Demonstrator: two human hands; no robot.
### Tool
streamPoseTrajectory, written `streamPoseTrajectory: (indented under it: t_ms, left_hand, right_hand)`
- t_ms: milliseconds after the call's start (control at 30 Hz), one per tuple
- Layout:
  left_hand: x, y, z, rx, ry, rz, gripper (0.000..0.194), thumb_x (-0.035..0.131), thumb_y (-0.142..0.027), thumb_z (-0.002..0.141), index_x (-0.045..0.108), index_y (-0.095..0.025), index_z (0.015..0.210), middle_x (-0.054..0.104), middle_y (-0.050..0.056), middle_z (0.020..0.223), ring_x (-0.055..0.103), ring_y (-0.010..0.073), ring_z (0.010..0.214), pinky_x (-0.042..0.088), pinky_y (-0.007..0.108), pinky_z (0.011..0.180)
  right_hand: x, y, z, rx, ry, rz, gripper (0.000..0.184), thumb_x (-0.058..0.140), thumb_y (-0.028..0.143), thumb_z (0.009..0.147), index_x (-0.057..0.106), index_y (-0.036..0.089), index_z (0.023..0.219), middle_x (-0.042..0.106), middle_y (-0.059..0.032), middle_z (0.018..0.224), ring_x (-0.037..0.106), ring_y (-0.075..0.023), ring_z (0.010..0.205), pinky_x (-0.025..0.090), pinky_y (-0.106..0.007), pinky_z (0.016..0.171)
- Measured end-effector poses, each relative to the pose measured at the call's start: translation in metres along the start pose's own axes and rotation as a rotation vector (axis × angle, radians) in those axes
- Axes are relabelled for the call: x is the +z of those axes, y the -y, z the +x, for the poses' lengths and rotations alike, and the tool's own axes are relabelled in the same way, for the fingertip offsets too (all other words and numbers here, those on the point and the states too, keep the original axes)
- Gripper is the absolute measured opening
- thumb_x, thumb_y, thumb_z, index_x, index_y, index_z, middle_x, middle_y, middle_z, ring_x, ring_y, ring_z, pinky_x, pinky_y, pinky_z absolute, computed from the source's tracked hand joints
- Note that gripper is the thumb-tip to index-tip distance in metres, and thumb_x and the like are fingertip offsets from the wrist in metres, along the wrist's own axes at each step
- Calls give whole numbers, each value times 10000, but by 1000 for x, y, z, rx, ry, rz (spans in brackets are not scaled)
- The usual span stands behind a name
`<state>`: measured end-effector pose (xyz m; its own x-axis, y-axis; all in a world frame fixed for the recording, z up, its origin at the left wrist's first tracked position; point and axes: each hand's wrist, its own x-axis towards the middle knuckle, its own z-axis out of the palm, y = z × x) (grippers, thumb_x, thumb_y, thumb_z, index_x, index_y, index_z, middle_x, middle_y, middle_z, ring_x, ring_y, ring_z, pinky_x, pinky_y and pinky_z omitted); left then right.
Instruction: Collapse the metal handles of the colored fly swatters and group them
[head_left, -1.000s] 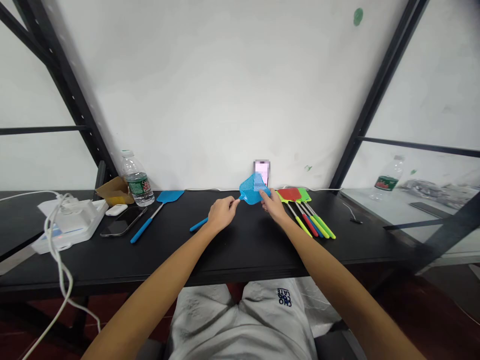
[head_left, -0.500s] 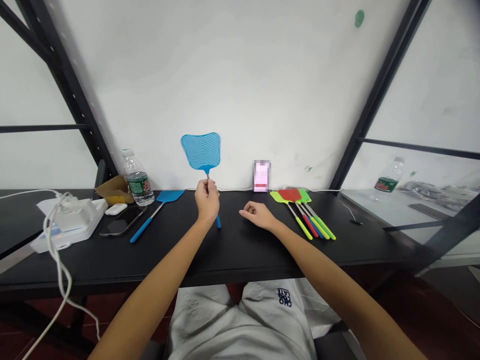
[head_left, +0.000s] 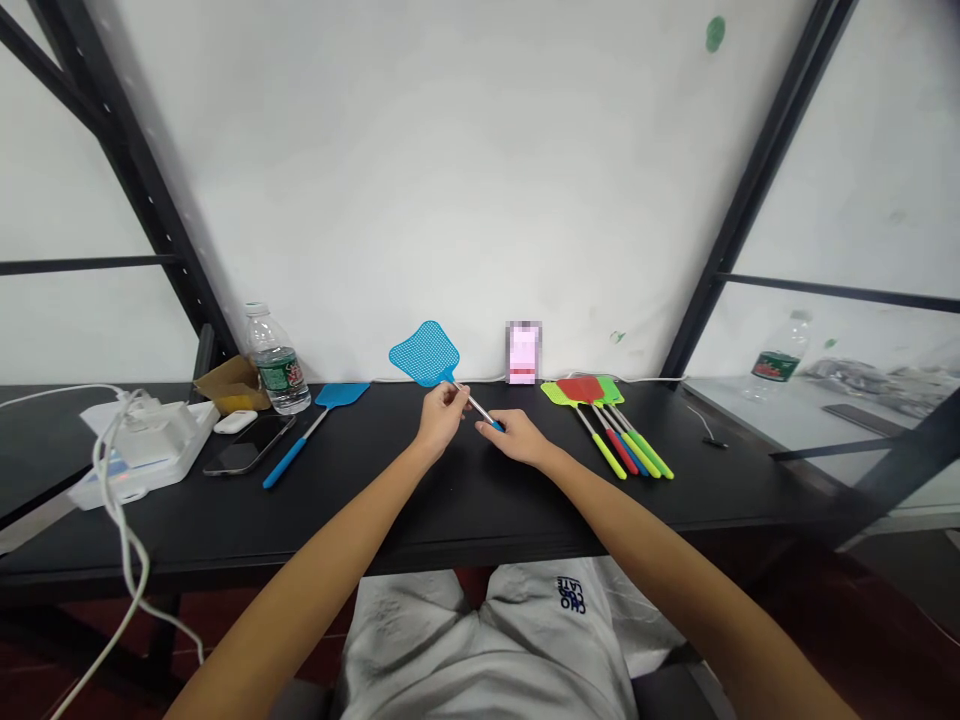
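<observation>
Blue fly swatter held aslant between our two hands.
We grasp the blue fly swatter [head_left: 425, 354] with both hands: the left hand [head_left: 441, 418] pinches the metal shaft [head_left: 480, 408] just below the mesh head, and the right hand [head_left: 523, 438] is closed on the blue handle [head_left: 496, 425], most of which it hides. The long axis runs from the head, up and to our left beyond the left hand, down rightward into the right hand; so the left hand is nearer the head. All this is above the black table [head_left: 457, 510], with a second blue swatter [head_left: 285, 463] well off to our left and a fan of coloured swatters [head_left: 580, 388] to our right.
</observation>
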<state>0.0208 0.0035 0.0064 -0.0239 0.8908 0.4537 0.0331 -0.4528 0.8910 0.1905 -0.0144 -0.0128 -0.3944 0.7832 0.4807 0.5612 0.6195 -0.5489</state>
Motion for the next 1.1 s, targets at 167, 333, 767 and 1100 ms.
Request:
streamPoseTrajectory:
  t_ms: [167,333,767,1100]
  left_hand:
    - [0,1,-3,-41,86,63,255,608,-400,789,574,-149,755,595,4,681,531,85,559,403,202,494]
    - [2,-3,-8,-16,223,73,235,606,-379,801,597,-147,835,563,-19,635,489,67,489,392,203,481]
    - [0,1,-14,6,325,281,229,514,-381,854,590,-167,828,591,-17,658,507,69,478,418,208,504]
    - [-1,0,-14,24,324,407,230,488,-369,856,603,-175,808,619,-14,667,528,88,520,419,228,553]
  right_hand:
    - [-3,-3,0,17,-23,-36,385,471,459,896,476,189,622,422,35,575,363,-108,554,249,-245,549]
    - [-10,-3,1,5,-74,-60,375,479,464,894,513,192,639,454,28,583,386,-117,562,263,-251,553]
    - [-93,-41,-4,253,-452,-467,417,441,467,910,531,180,622,516,-15,562,412,-134,548,240,-262,549]
    - [-141,-65,-27,732,-233,-631,393,453,462,892,696,159,953,685,-153,945,631,-232,835,399,-272,654]
